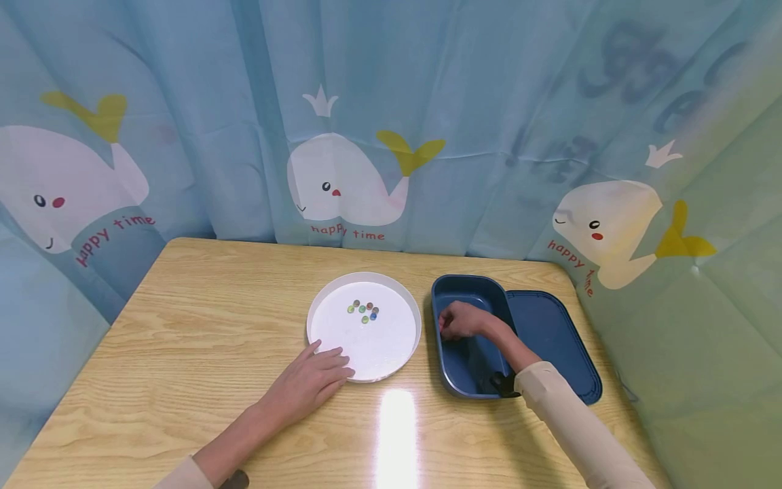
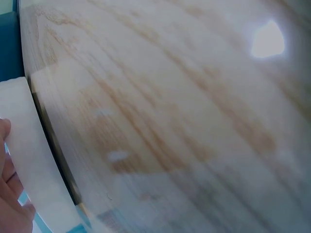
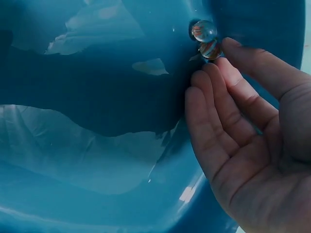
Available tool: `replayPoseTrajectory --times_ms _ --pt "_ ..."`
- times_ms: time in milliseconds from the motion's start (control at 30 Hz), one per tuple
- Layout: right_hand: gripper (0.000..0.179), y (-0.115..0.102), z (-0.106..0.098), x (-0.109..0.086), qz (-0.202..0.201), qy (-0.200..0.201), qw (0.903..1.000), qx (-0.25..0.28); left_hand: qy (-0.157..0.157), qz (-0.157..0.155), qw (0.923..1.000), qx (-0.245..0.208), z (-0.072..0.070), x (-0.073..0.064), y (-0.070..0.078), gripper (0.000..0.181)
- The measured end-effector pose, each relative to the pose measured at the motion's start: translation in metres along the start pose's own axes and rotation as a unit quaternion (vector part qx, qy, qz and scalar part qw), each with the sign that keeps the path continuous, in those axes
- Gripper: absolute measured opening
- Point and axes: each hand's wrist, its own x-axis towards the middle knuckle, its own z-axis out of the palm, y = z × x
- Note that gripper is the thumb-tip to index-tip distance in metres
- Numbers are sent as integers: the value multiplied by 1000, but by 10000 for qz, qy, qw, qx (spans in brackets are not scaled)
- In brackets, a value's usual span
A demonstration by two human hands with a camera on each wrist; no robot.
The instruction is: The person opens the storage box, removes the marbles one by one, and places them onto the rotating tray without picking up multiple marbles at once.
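Note:
Inside the dark blue box point(image 1: 476, 387), my right hand point(image 1: 464, 320) reaches down to the left wall. In the right wrist view, the thumb and index fingertip of the right hand point(image 3: 257, 126) pinch the edge of a striped glass marble point(image 3: 210, 50). Touching it is a second, clearer marble point(image 3: 204, 30). My left hand point(image 1: 308, 377) lies with spread, fairly straight fingers over the near left rim of a round white tray point(image 1: 360, 353). Several coloured marbles point(image 1: 362, 310) are grouped in the tray's far half. The left wrist view shows only parts of the left fingers point(image 2: 14, 213) by the white rim.
A flat blue lid point(image 1: 552, 339) lies right of the box, partly hidden by the box and the right arm. The wooden table point(image 1: 226, 305) ends at a blue curtain point(image 1: 489, 81) with whale prints behind and to the right.

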Motion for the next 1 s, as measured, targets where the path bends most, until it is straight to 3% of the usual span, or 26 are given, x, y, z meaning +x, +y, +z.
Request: replayPoseTrajectory --times_ms 500,700,1000 --pt "10 -5 2 -2 131 -257 9996 -11 10 8 10000 14 0 0 1 21" --pt "9 -6 0 -4 173 -171 9997 66 29 3 10000 0 0 0 0 21" --pt "15 -12 -13 -17 504 178 9954 796 31 1 10000 -58 0 0 0 21"
